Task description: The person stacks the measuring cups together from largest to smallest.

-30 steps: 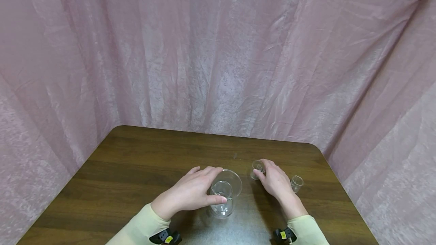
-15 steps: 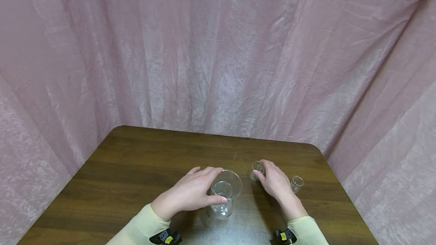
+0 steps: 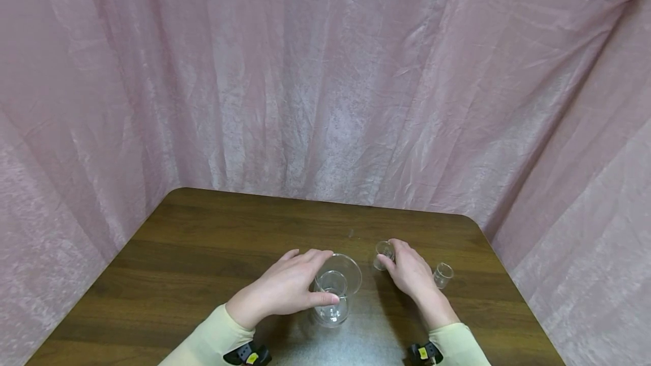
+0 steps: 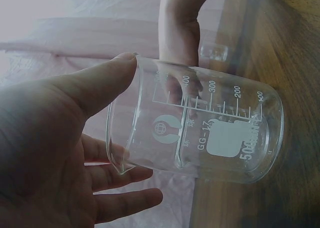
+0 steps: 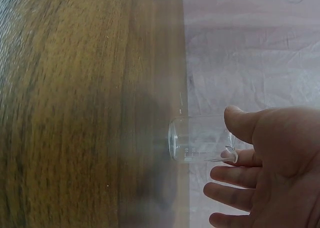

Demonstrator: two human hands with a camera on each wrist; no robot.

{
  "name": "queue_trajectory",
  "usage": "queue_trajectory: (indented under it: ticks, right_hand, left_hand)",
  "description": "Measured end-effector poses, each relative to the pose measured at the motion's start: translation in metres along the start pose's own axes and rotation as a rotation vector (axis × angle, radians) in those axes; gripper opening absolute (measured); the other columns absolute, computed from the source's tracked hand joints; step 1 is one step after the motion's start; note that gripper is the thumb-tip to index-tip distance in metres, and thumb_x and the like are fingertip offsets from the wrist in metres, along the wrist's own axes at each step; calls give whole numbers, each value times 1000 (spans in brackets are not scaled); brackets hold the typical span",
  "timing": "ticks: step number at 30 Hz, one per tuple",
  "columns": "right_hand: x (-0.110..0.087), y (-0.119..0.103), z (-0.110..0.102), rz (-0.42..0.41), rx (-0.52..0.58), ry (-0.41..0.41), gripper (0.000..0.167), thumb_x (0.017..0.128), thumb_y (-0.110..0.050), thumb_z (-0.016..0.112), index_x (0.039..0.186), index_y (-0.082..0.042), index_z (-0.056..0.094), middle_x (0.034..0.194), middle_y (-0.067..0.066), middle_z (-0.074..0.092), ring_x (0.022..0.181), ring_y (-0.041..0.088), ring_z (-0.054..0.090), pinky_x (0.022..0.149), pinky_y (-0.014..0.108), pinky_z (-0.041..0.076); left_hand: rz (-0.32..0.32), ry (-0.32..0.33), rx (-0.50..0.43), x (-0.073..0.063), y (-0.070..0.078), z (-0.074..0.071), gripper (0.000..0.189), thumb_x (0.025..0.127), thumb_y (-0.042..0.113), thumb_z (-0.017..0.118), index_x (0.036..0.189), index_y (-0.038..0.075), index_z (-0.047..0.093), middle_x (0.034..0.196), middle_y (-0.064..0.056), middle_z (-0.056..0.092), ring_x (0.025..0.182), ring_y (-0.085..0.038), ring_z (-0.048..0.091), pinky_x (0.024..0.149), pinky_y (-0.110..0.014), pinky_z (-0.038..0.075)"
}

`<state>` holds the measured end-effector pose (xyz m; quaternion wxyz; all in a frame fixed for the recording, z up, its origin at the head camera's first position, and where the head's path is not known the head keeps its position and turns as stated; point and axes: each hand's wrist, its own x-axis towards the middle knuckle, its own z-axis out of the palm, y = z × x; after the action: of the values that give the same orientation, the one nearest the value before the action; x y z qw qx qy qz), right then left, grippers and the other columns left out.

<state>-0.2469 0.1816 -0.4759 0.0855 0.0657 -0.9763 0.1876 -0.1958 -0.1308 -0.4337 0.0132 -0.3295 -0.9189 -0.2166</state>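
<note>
My left hand [image 3: 290,290] holds a large glass beaker [image 3: 352,277] by its rim, thumb on the near side and fingers on the far side. White graduations and lettering show on that beaker [image 4: 225,138] in the left wrist view, where it stands upright on the table. A smaller beaker [image 3: 333,282] appears to sit inside it. Farther right, my right hand [image 3: 413,273] pinches a small clear beaker [image 3: 383,256] near its rim between thumb and forefinger. The right wrist view shows this small beaker [image 5: 200,138] upright, its base at or close to the tabletop; contact is unclear.
Another small glass beaker [image 3: 443,275] stands just right of my right hand. All of this is on a brown wooden table [image 3: 229,230] with rounded far corners. Pink curtains [image 3: 325,83] hang behind and along the sides.
My right hand and its small beaker have shifted very slightly toward me or downward. The left hand and the large beaker stay put.
</note>
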Motion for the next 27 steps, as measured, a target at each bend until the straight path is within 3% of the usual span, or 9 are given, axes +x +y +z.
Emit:
queue_trajectory:
  ticks: [27]
  right_hand:
    - [-5,-4,-5,0,12,29,51,106,-34,77,137,5,65,123,22,72,115,42,70,97,60,56]
  left_hand:
    - [-2,2,-4,-1,1,-1,90,95,64,80,160,8,53,151,-7,64,141,-24,61,123,-65,37]
